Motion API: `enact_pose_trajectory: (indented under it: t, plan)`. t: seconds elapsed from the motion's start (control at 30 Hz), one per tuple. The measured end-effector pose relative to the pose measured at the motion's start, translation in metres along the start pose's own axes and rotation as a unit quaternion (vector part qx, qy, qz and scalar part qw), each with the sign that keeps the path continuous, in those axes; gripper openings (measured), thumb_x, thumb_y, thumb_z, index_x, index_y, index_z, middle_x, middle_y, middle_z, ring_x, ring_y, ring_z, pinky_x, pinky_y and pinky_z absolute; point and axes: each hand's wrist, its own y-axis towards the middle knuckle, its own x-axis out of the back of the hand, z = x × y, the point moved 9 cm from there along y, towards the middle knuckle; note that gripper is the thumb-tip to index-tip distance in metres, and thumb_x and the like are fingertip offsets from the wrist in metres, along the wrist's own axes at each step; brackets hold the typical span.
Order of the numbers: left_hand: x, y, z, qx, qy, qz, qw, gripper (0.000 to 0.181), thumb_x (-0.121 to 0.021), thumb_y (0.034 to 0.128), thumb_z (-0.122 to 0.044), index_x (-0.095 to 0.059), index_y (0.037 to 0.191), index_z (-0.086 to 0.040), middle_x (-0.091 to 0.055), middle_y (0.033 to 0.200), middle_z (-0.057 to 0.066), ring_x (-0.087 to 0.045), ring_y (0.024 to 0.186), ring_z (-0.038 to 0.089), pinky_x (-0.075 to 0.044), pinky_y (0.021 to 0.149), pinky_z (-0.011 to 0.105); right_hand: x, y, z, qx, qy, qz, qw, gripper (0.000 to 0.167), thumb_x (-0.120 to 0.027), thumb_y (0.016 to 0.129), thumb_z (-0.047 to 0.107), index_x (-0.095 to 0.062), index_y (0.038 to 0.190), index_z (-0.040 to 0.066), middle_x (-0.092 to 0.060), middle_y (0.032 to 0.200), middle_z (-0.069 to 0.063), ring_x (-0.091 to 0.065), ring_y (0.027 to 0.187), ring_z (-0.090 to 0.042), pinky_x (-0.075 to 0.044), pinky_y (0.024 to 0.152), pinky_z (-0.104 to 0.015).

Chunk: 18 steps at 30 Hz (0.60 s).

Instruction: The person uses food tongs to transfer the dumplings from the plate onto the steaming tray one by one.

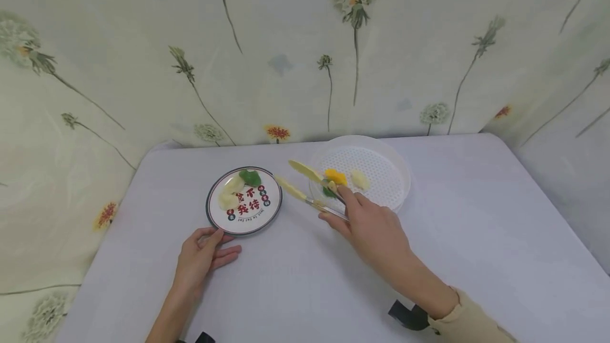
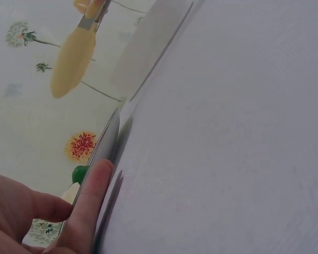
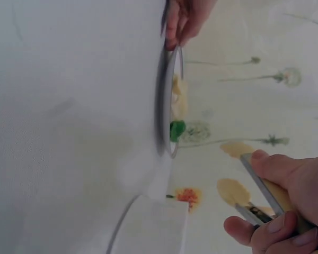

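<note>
My left hand grips the near edge of a round printed plate, thumb at the rim and a finger beneath, as the left wrist view shows. On the plate lie pale yellow pieces and a green piece. My right hand holds tongs with yellow tips, spread apart with nothing between them, above the cloth between the plate and a white perforated tray. In the tray are a yellow-orange piece, a pale piece and a green piece, partly hidden by the tongs.
A white cloth covers the table. Behind it hangs a curtain with a dandelion print. The tray stands near the table's back edge, to the right of the plate. Black straps show near my wrists.
</note>
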Motion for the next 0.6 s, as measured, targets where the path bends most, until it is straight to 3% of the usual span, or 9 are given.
enact_pose_trajectory:
  t: [0.13, 0.27, 0.6]
  plan:
    - [-0.001, 0.001, -0.001, 0.001, 0.0, 0.001, 1.0, 0.047, -0.055, 0.1136, -0.027, -0.044, 0.149, 0.001, -0.078, 0.125, 0.018, -0.084, 0.09, 0.019, -0.072, 0.084, 0.033, -0.009, 0.009, 0.016, 0.016, -0.005, -0.002, 0.9998, 0.066, -0.073, 0.098, 0.059, -0.062, 0.138, 0.007, -0.08, 0.107, -0.01, -0.054, 0.058, -0.017, -0.046, 0.044, -0.028]
    - [-0.001, 0.0, -0.003, -0.003, 0.002, 0.004, 1.0, 0.047, -0.055, 0.1136, -0.026, -0.043, 0.15, 0.002, -0.077, 0.126, 0.019, -0.084, 0.091, 0.019, -0.072, 0.084, 0.033, -0.021, 0.015, 0.027, 0.024, -0.002, 0.004, 0.9997, 0.064, -0.073, 0.098, 0.058, -0.062, 0.137, 0.008, -0.08, 0.109, -0.008, -0.055, 0.059, -0.017, -0.048, 0.044, -0.028]
    - [-0.001, 0.0, -0.002, -0.001, 0.001, 0.004, 1.0, 0.046, -0.054, 0.1138, -0.025, -0.043, 0.149, 0.002, -0.077, 0.126, 0.02, -0.084, 0.091, 0.019, -0.072, 0.084, 0.033, -0.055, 0.03, 0.051, 0.049, -0.002, 0.03, 0.9983, 0.058, -0.071, 0.101, 0.054, -0.06, 0.13, 0.006, -0.065, 0.085, -0.004, -0.041, 0.055, -0.013, -0.031, 0.042, -0.019]
